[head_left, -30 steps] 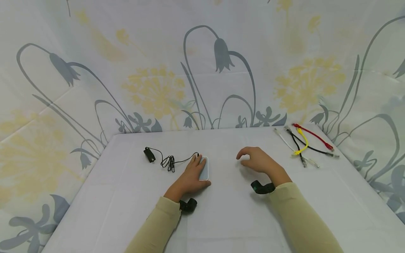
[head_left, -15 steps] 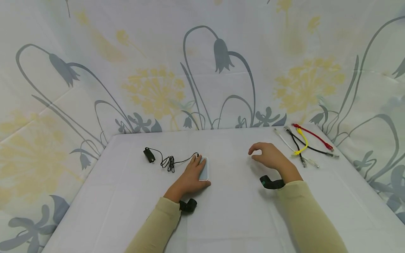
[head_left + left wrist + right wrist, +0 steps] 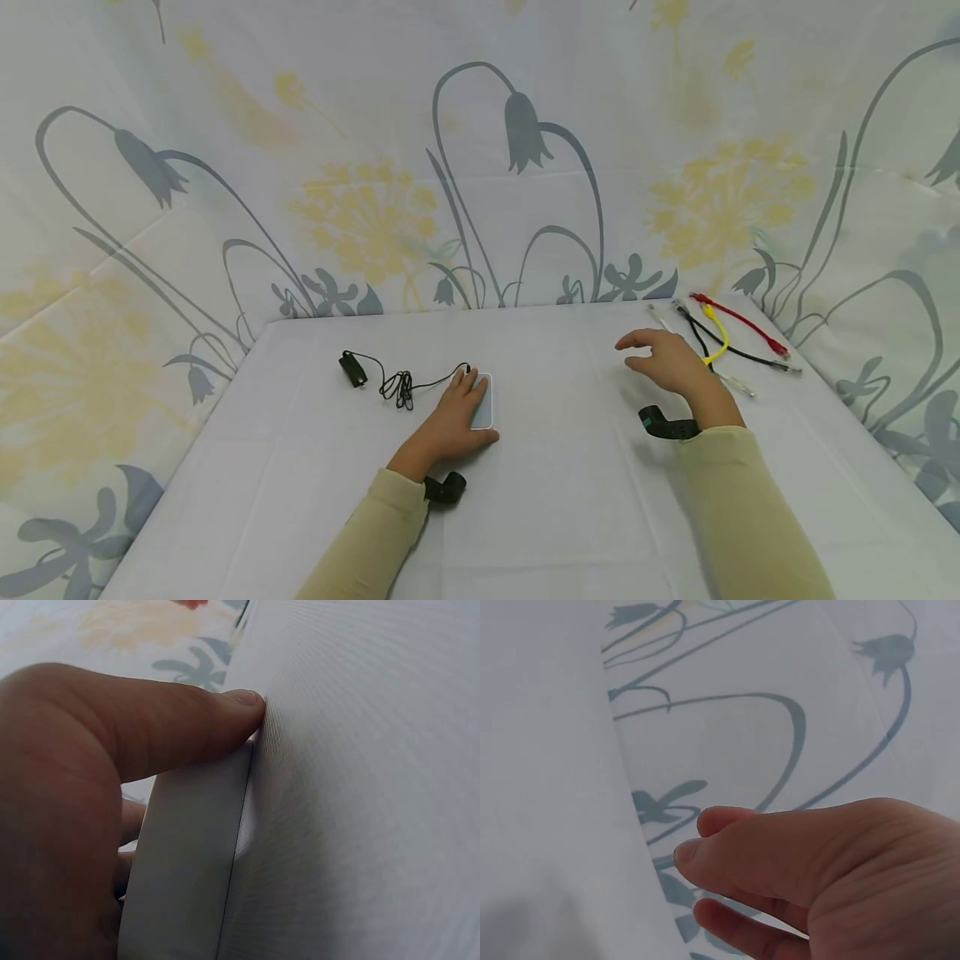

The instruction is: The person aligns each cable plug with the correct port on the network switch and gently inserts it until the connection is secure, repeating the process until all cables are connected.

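A flat white box (image 3: 485, 402) with a grey-blue top lies mid-table, a thin black cord (image 3: 405, 386) running from its far end. Across it my left hand (image 3: 447, 417) holds it, thumb along the near end and fingers reaching over the top to the far end. The left wrist view shows the thumb (image 3: 195, 724) against the box's white side (image 3: 191, 855). Over the table to the right, my right hand (image 3: 667, 362) is empty, fingers loosely bent, and overlaps some short network cables: yellow (image 3: 721, 333), red (image 3: 742, 322), black (image 3: 738, 348) and white (image 3: 738, 385).
The cord is bunched midway and ends at a black power adapter (image 3: 352, 369) on the left. A white cloth covers the table (image 3: 555, 517). Behind it hangs a flower-print curtain (image 3: 480, 233).
My right hand has moved steadily right and slightly away from me, toward the network cables. The left hand has stayed on the box.
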`<state>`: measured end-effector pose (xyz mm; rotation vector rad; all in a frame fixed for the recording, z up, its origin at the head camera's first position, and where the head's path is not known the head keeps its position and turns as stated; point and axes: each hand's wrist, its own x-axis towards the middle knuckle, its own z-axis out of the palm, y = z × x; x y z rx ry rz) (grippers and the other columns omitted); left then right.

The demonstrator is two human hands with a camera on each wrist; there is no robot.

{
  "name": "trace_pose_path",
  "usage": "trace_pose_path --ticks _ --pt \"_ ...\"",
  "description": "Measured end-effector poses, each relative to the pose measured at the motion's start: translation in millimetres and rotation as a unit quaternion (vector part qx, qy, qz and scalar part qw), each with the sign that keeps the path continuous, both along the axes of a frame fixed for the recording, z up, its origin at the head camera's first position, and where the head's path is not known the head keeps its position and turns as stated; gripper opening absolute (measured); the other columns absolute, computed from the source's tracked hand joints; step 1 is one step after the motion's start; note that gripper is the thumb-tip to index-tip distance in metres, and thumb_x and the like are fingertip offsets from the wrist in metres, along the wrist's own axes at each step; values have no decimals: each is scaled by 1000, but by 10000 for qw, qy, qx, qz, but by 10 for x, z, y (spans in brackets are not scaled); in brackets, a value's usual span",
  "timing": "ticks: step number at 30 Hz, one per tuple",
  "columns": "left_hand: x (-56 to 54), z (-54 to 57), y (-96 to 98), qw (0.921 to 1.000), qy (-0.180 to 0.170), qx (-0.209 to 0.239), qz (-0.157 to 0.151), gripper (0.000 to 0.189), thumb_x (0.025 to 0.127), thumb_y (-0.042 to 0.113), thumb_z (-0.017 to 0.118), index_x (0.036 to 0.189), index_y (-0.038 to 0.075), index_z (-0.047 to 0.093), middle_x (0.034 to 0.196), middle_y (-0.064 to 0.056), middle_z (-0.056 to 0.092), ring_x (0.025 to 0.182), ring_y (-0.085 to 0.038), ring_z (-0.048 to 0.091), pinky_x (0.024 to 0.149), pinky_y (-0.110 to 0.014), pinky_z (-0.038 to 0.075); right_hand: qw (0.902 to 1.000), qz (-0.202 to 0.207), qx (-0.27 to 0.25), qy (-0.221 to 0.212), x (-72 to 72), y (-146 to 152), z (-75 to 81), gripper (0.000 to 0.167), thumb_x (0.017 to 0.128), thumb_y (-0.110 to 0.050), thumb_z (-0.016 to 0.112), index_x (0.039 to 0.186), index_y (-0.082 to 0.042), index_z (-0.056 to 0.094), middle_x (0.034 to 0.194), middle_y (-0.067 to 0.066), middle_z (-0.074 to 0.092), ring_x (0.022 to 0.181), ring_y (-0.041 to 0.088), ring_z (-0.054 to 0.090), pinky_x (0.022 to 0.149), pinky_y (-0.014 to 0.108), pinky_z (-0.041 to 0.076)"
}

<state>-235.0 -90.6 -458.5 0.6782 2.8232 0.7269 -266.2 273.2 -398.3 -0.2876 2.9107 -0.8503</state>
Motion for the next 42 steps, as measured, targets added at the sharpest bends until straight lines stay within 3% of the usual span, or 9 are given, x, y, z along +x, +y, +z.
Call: trace_pose_path --ticks 17,30,34,37,40,42 --pt "19 22 11 9999 102 65 -25 86 85 37 69 153 4 27 162 -17 14 151 -36 0 118 -56 19 9990 -411 78 -166 36 309 41 37 97 -21 53 132 -10 57 140 28 46 128 49 41 97 65 39" --pt "27 35 0 10000 -47 55 43 86 87 41 68 155 11 25 164 -11 11 152 -32 -2 118 -53 20 9965 -714 334 -273 46 498 27 38 94 -12 47 130 -8 57 140 33 43 125 52 41 94 63 40" --pt "32 38 -3 10000 -30 73 8 86 86 40 68 154 10 25 163 -12 12 152 -33 -1 118 -54 20 9960 -747 362 -329 54 540 14 41 91 -11 47 131 -8 57 138 34 44 101 44 52 70 48 49" --pt "36 41 -4 9999 -32 99 -2 86 86 40 68 154 9 25 163 -13 12 152 -33 -1 118 -54 20 9953 -796 347 -421 54 556 7 44 90 -10 46 133 -8 55 136 33 45 77 31 49 53 33 42" --pt "36 41 -5 9999 -46 113 11 86 86 40 68 155 10 25 164 -12 11 152 -32 -1 119 -53 20 9944 -859 370 -492 51 572 0 45 90 -9 45 134 -7 55 135 32 46 77 31 48 51 31 41" --pt "32 37 -4 9999 -29 119 15 86 86 40 68 154 10 25 163 -12 12 152 -32 -1 118 -53 21 9938 -881 451 -499 48 588 -8 44 91 -8 44 133 -6 56 136 33 44 86 34 48 55 33 41"
